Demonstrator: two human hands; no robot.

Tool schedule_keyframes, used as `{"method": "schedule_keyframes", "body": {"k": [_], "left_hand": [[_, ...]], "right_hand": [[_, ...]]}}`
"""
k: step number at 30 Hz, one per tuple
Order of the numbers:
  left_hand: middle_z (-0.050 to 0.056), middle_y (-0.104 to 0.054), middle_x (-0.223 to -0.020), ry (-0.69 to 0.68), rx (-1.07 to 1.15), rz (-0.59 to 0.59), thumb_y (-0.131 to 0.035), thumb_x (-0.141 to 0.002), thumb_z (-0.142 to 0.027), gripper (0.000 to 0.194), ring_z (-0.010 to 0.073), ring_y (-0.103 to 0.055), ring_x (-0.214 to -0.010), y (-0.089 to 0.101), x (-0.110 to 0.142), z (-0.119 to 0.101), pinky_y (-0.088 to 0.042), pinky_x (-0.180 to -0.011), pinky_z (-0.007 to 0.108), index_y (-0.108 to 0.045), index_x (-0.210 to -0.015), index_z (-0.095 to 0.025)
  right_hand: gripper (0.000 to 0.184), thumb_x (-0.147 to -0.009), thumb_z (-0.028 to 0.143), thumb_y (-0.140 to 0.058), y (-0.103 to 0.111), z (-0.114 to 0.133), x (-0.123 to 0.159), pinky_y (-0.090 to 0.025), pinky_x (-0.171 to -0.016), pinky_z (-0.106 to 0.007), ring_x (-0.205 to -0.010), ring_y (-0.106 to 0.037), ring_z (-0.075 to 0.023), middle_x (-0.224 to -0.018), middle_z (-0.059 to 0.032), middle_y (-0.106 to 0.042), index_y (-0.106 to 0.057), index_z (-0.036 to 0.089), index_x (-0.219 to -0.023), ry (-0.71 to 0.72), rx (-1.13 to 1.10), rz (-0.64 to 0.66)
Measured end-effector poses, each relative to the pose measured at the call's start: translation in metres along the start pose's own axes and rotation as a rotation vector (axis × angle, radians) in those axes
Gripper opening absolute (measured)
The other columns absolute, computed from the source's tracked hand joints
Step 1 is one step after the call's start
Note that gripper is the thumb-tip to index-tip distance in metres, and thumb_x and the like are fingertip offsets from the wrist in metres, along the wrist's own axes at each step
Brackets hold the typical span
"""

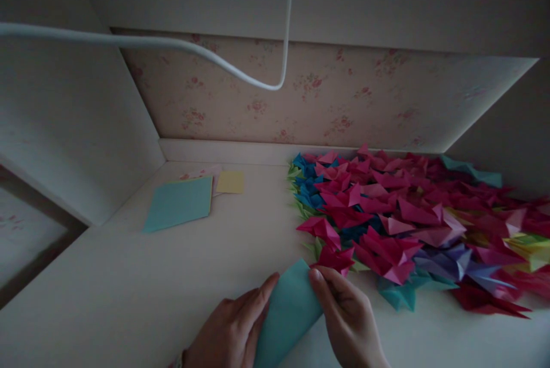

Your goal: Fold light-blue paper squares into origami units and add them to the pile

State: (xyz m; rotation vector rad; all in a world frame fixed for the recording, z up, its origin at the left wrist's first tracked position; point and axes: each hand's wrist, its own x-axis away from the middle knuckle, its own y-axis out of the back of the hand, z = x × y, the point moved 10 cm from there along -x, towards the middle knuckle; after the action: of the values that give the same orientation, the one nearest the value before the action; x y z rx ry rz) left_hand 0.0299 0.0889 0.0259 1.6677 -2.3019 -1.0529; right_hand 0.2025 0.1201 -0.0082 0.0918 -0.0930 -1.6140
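Observation:
A folded piece of teal origami paper is held between my two hands at the bottom centre. My left hand grips its left edge, thumb side up, fingers together. On the upper right edge, my right hand pinches the paper between thumb and bent forefinger. The paper's lower end runs out of the picture. Just beyond my right hand lies a large heap of folded paper pieces, mostly pink and red, with some blue, purple, green, teal and yellow among them.
A stack of square teal paper lies on the white desk at left, with a small yellow paper square beside it. A white cable hangs across the upper view, before a floral back panel. White side walls enclose the desk.

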Motion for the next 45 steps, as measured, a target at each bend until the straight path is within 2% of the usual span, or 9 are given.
{"method": "schedule_keyframes", "body": {"k": [7,12,15,18,21,28,38,41,45], "left_hand": [[0.003,-0.072,-0.126,-0.001,-0.016,-0.030,-0.053,-0.087,-0.003,0.071,0.0235,-0.074,-0.104,-0.003,0.004,0.002,-0.056,-0.091,0.022,-0.040,-0.149,-0.036],[0.002,-0.071,-0.127,0.039,0.005,-0.099,-0.051,-0.092,-0.009,0.058,0.0215,-0.071,-0.111,0.003,0.006,0.004,-0.052,-0.097,0.021,-0.049,-0.145,-0.033],[0.002,-0.069,-0.130,0.061,0.002,-0.155,-0.051,-0.094,-0.011,0.054,0.0210,-0.068,-0.115,0.010,0.006,0.009,-0.049,-0.099,0.020,-0.051,-0.143,-0.032],[0.001,-0.069,-0.129,0.037,0.006,-0.173,-0.052,-0.093,-0.010,0.057,0.0209,-0.070,-0.112,0.013,0.006,0.008,-0.050,-0.097,0.019,-0.048,-0.145,-0.033],[0.001,-0.069,-0.129,0.012,-0.006,-0.188,-0.053,-0.092,-0.009,0.059,0.0205,-0.070,-0.111,0.014,0.007,0.004,-0.050,-0.097,0.019,-0.047,-0.146,-0.034],[0.000,-0.069,-0.129,-0.017,-0.036,-0.197,-0.055,-0.093,-0.009,0.061,0.0187,-0.071,-0.109,0.016,0.008,-0.003,-0.051,-0.095,0.016,-0.044,-0.147,-0.035],[0.001,-0.074,-0.121,-0.080,-0.199,-0.283,-0.057,-0.094,-0.015,0.055,0.0187,-0.076,-0.099,0.020,0.011,-0.010,-0.054,-0.089,0.015,-0.049,-0.145,-0.033],[0.003,-0.076,-0.120,-0.106,-0.296,-0.282,-0.048,-0.100,-0.023,0.048,0.0171,-0.076,-0.097,0.021,0.012,-0.014,-0.056,-0.086,0.015,-0.046,-0.147,-0.030],[0.006,-0.076,-0.119,-0.145,-0.371,-0.249,-0.035,-0.105,-0.027,0.045,0.0154,-0.075,-0.099,0.019,0.008,-0.019,-0.057,-0.086,0.016,-0.040,-0.149,-0.025]], "right_hand": [[0.039,-0.086,0.053,-0.066,0.006,0.003,-0.001,-0.040,-0.049,-0.021,-0.059,-0.051,-0.0156,-0.063,-0.0020,-0.060,-0.072,0.015,-0.080,0.009,0.027,-0.048],[0.034,-0.080,0.051,-0.074,0.006,0.000,-0.004,-0.044,-0.053,-0.020,-0.062,-0.053,-0.0145,-0.067,-0.0007,-0.061,-0.068,0.018,-0.084,-0.052,-0.201,-0.071],[0.038,-0.078,0.052,-0.076,-0.005,-0.007,0.000,-0.049,-0.056,-0.022,-0.062,-0.055,-0.0146,-0.067,0.0006,-0.061,-0.068,0.019,-0.096,-0.134,-0.364,-0.035],[0.036,-0.080,0.051,-0.074,-0.021,-0.012,0.007,-0.052,-0.059,-0.025,-0.062,-0.057,-0.0156,-0.066,-0.0009,-0.062,-0.069,0.016,-0.086,-0.189,-0.414,0.061],[0.039,-0.083,0.053,-0.071,-0.025,-0.013,0.010,-0.053,-0.061,-0.026,-0.063,-0.059,-0.0169,-0.066,-0.0027,-0.063,-0.068,0.015,-0.074,-0.197,-0.403,0.090],[0.047,-0.088,0.058,-0.061,-0.015,-0.011,0.005,-0.051,-0.057,-0.025,-0.062,-0.056,-0.0170,-0.064,-0.0026,-0.059,-0.065,0.016,-0.068,-0.150,-0.313,0.055],[0.056,-0.080,0.066,-0.063,-0.019,-0.015,0.009,-0.042,-0.053,-0.025,-0.056,-0.046,-0.0144,-0.057,-0.0004,-0.049,-0.054,0.016,-0.056,-0.181,-0.145,0.061],[0.058,-0.080,0.069,-0.061,-0.021,-0.012,0.009,-0.041,-0.052,-0.024,-0.055,-0.043,-0.0136,-0.056,0.0010,-0.045,-0.051,0.017,-0.057,-0.166,-0.146,0.074],[0.056,-0.079,0.071,-0.060,-0.038,-0.010,0.013,-0.045,-0.057,-0.026,-0.058,-0.050,-0.0157,-0.060,-0.0010,-0.053,-0.057,0.016,-0.065,-0.200,-0.202,0.220]]}}
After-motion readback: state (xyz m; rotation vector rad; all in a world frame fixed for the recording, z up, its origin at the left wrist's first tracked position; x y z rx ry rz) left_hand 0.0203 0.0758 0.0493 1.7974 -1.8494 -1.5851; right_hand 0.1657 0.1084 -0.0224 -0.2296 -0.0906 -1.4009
